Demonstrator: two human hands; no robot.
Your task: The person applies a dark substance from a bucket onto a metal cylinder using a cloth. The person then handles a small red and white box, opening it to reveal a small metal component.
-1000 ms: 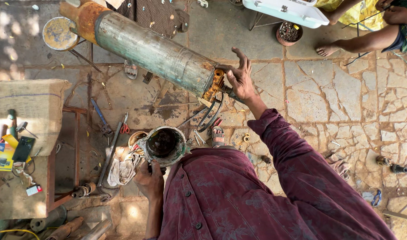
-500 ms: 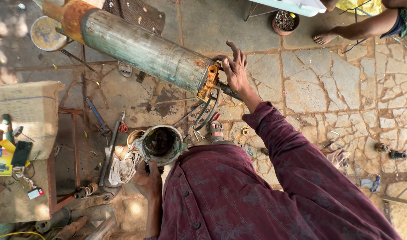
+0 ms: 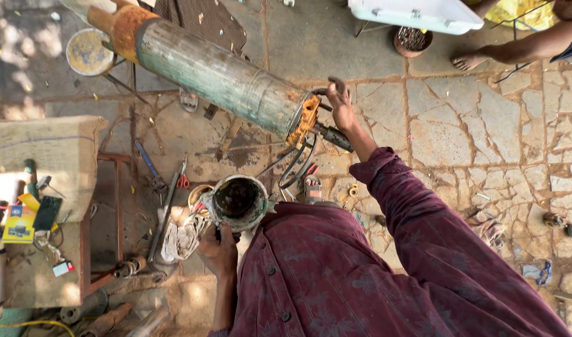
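Left hand (image 3: 218,251) grips a round metal cup (image 3: 236,201) from below, held above the cluttered stone floor (image 3: 454,125) near pliers (image 3: 183,175). Long green cylinder (image 3: 217,72) slants above it, rusty end (image 3: 303,120) at centre. Right hand (image 3: 341,106), fingers loosely spread, touches that end beside a black cable (image 3: 332,136).

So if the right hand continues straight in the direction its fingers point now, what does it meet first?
The right hand points up and slightly left in the picture, beside the rusty orange end of the long cylinder. It would probably brush that end rim first; if it passes, only stone floor follows. Depth is unclear.
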